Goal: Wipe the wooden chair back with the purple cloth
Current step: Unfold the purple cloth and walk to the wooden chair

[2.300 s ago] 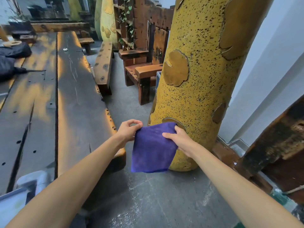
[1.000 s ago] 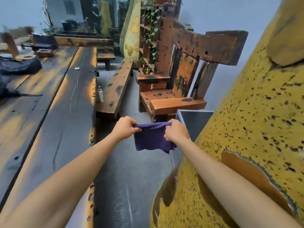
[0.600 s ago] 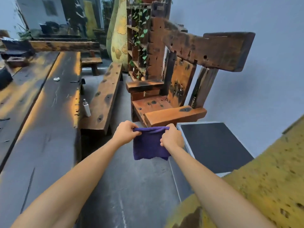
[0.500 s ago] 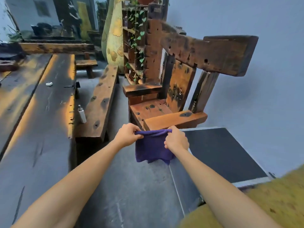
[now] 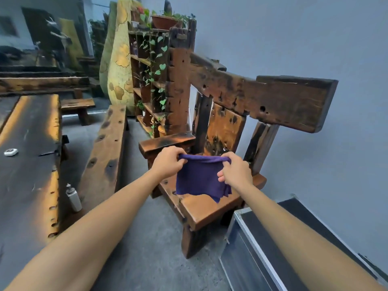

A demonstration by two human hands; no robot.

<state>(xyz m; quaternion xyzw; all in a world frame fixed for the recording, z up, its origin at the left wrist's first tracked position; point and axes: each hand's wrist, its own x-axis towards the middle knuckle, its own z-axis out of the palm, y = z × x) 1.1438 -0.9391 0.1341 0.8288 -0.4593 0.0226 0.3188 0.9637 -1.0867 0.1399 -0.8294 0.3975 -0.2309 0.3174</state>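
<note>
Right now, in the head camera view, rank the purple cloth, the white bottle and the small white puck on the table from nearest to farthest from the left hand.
1. purple cloth: pinched in the left hand.
2. white bottle: lower left, beside the bench.
3. small white puck: far left on the dark table.

2 bare forearms reach in from the bottom edge, no sleeve showing up to the frame's edge. The left hand [image 5: 168,163] and right hand [image 5: 236,172] wear no glove, ring, watch or wristband
</note>
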